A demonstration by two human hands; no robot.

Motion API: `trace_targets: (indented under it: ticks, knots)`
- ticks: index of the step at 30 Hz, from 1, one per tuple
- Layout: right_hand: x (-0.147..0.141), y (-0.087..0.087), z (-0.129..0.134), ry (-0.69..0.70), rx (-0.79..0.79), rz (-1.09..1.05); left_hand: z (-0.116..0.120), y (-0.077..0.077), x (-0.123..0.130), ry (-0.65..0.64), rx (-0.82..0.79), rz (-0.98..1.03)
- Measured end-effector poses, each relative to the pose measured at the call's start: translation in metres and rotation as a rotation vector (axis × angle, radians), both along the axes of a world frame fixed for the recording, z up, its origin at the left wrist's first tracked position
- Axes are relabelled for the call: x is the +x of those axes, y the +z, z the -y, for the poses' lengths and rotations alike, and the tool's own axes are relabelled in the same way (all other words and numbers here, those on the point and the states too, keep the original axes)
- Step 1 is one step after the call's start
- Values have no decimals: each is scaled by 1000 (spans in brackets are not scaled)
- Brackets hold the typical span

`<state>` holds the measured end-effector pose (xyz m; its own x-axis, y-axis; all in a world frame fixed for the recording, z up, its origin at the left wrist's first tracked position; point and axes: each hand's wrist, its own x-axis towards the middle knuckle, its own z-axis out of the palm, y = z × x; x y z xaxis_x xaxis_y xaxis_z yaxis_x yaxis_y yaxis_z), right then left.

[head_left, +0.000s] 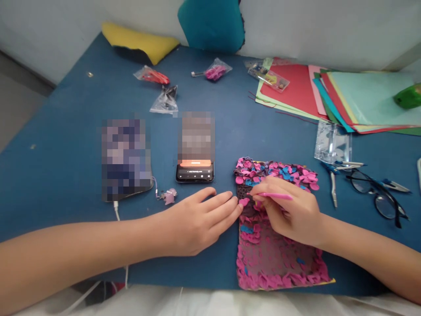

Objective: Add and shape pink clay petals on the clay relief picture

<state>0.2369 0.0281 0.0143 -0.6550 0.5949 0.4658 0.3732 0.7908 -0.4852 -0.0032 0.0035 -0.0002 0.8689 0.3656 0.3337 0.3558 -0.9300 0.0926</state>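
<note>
the right hand [292, 213] is closed on a slim pink tool [276, 196], its tip set against the upper left part of a decorated panel [276, 259]. the panel lies flat on the bench [66, 166], beneath the right hand, covered with pink, blue and dark pieces. the left hand [202, 221] is open, palm down, fingertips at the panel's left edge. a phone [194, 173] lies beyond the left hand; eyeglasses [386, 205] lie right of the panel. colored sheets [381, 98] are stacked at the far right.
</note>
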Motion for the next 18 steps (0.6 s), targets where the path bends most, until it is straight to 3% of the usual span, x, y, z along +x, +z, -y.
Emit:
trace_targets:
  ticks: [10,18]
  knots:
    - [2,-5,1,10,-8,7,-1,-1,1,-3,0,6]
    - [1,6,2,-18,-65,-33,0,0,0,-12,-8,-9]
